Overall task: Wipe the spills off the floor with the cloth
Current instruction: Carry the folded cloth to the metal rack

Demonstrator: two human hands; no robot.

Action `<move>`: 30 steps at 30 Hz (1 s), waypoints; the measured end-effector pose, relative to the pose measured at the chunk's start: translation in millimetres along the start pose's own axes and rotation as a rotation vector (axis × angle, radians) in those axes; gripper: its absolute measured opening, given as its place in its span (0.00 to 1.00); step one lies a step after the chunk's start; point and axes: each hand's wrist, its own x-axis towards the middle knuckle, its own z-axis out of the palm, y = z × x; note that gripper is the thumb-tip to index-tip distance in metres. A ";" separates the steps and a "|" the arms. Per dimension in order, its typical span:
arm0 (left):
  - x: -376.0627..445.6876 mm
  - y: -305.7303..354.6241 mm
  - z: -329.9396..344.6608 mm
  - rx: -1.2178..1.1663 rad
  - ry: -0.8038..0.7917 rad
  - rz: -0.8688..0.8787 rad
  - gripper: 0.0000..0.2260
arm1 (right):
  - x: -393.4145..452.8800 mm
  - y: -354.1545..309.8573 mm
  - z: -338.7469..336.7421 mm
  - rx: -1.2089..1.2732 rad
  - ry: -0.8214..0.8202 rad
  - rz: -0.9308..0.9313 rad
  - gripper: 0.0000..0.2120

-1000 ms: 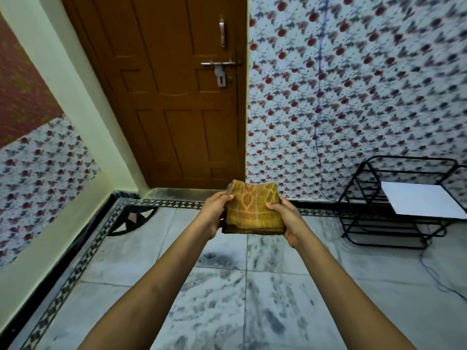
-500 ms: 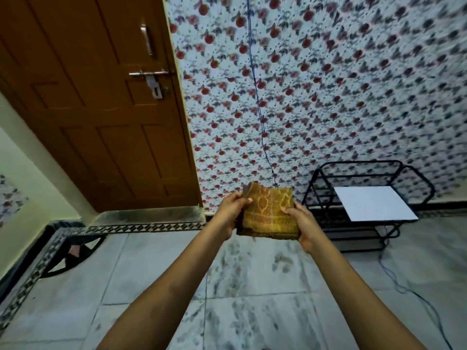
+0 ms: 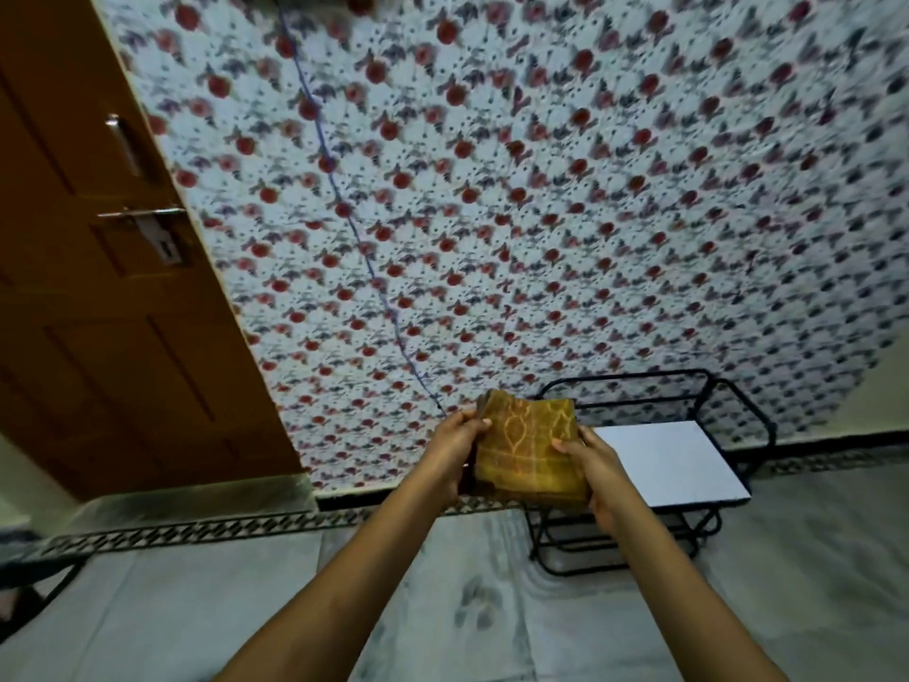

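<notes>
Both arms reached forward from the bottom of the view, and between them a folded cloth [image 3: 531,455], mustard yellow with an orange woven pattern, was held up in the air in front of the wall, well above the floor [image 3: 295,607]. The left hand [image 3: 455,447] gripped the cloth's left edge, its grip pressed together on the fabric with the thumb lying across the front face near the top corner. The right hand [image 3: 597,467] held the right edge in the same way, its thumb pinching the front of the cloth and the remaining fingers hidden behind it. The cloth stayed in a thick square fold, its layers visible along the lower edge. The floor below was pale grey marble tile with darker smudged patches [image 3: 474,610] showing between the forearms; a patterned black and white border ran along its far edge. Behind the cloth stood a black metal rack [image 3: 738,411] against the wall, carrying a flat white board [image 3: 674,460] on its upper tier. The wall [image 3: 541,189] was covered in a floral print of red and grey, with a thin blue cord [image 3: 339,199] hanging down it. To the left stood a brown wooden door [image 3: 98,312] with a metal handle [image 3: 142,214].
</notes>
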 end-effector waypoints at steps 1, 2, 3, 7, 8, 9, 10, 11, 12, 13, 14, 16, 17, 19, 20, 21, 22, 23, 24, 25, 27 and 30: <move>7.7 1.4 16.2 0.006 0.011 0.006 0.05 | 8.1 -6.6 -13.7 0.003 -0.008 -0.001 0.19; 15.8 3.5 32.3 0.004 0.024 0.017 0.06 | 18.9 -13.5 -27.1 0.011 -0.011 -0.003 0.20; 23.4 2.4 53.7 -0.011 0.041 0.017 0.06 | 29.2 -22.0 -46.3 0.008 -0.019 0.000 0.22; 43.5 6.2 139.6 -0.019 0.084 0.010 0.06 | 63.1 -59.8 -120.8 -0.024 -0.068 0.034 0.19; 48.6 7.1 157.3 -0.014 0.093 0.008 0.05 | 70.1 -67.2 -137.0 -0.019 -0.079 0.043 0.18; 51.6 6.5 167.2 -0.011 0.093 0.006 0.05 | 73.5 -71.1 -146.6 -0.019 -0.076 0.055 0.18; 57.3 9.0 188.7 -0.019 0.089 0.012 0.05 | 82.1 -80.7 -165.0 -0.017 -0.081 0.057 0.19; 63.3 10.7 211.0 -0.034 0.086 0.015 0.05 | 90.0 -90.2 -183.9 -0.022 -0.088 0.059 0.20; 67.8 12.2 229.6 -0.049 0.087 0.014 0.06 | 99.2 -97.2 -199.6 -0.030 -0.087 0.063 0.21; 72.3 13.6 245.0 -0.062 0.089 0.018 0.07 | 107.9 -102.9 -213.0 -0.037 -0.084 0.071 0.22; 78.0 13.6 258.0 -0.061 0.086 0.019 0.07 | 116.0 -107.9 -224.5 -0.041 -0.076 0.078 0.23; 95.0 10.7 286.5 -0.053 0.087 0.013 0.08 | 133.4 -116.7 -250.7 -0.043 -0.074 0.089 0.25; 105.1 9.9 301.3 -0.050 0.087 0.000 0.07 | 144.1 -120.0 -263.7 -0.043 -0.071 0.092 0.25; 123.7 6.9 321.5 -0.053 0.078 -0.021 0.06 | 161.4 -122.3 -282.7 -0.052 -0.071 0.089 0.24; 135.0 4.7 333.0 -0.050 0.073 -0.030 0.06 | 172.4 -121.5 -293.7 -0.052 -0.068 0.092 0.23; 144.3 3.4 342.5 -0.046 0.071 -0.037 0.06 | 181.2 -121.2 -301.9 -0.053 -0.061 0.097 0.23; 157.9 -0.1 356.0 -0.046 0.068 -0.052 0.06 | 195.0 -120.0 -314.2 -0.055 -0.053 0.106 0.23; 169.1 -3.6 364.8 -0.051 0.070 -0.067 0.06 | 206.3 -118.9 -322.8 -0.064 -0.046 0.115 0.23; 180.4 -7.1 372.9 -0.055 0.067 -0.088 0.05 | 218.3 -117.3 -331.3 -0.070 -0.037 0.128 0.24; 196.8 -12.7 383.9 -0.049 0.065 -0.118 0.05 | 232.2 -115.1 -342.3 -0.069 -0.022 0.153 0.24; 221.3 -20.8 399.8 -0.042 0.056 -0.156 0.05 | 249.8 -114.0 -357.3 -0.067 -0.004 0.172 0.23; 259.1 -32.2 430.3 -0.030 0.054 -0.236 0.06 | 284.8 -112.7 -384.8 -0.097 0.010 0.206 0.18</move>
